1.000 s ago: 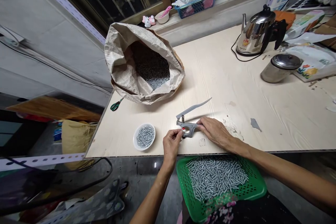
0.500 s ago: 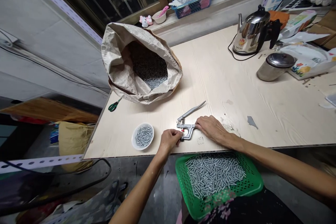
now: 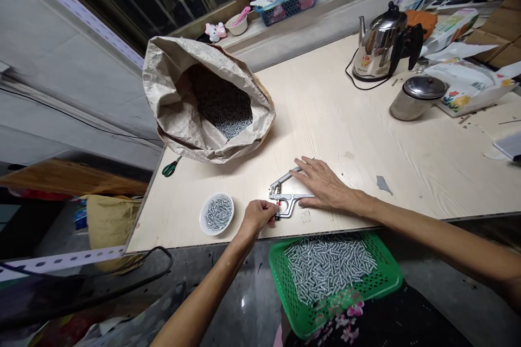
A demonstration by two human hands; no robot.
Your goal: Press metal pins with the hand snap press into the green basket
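Observation:
Grey snap-fastener pliers (image 3: pixel 287 203) lie near the table's front edge, handles spread apart, with a spring and a red part by the jaw. My left hand (image 3: pixel 260 214) is closed in a pinch at the jaw end; whatever is between its fingertips is hidden. Over the handles my right hand (image 3: pixel 325 184) is spread wide, fingers stretched across the upper handle and thumb by the lower one, covering the handle ends. Left of my left hand stands a white bowl (image 3: pixel 202 218) of small silver metal pieces resembling screws.
Below the table edge a green basket (image 3: pixel 396 276) holds many similar metal pieces. An open woven sack (image 3: pixel 171 100) with metal pieces stands behind the bowl, near green-handled scissors (image 3: pixel 170 168). Farther right are a kettle (image 3: pixel 376 46) and a lidded metal canister (image 3: pixel 411 103).
My right hand has opened from the lower handle and reached up across the upper handle. The left hand stays pinched at the jaw. The whole view has shifted slightly.

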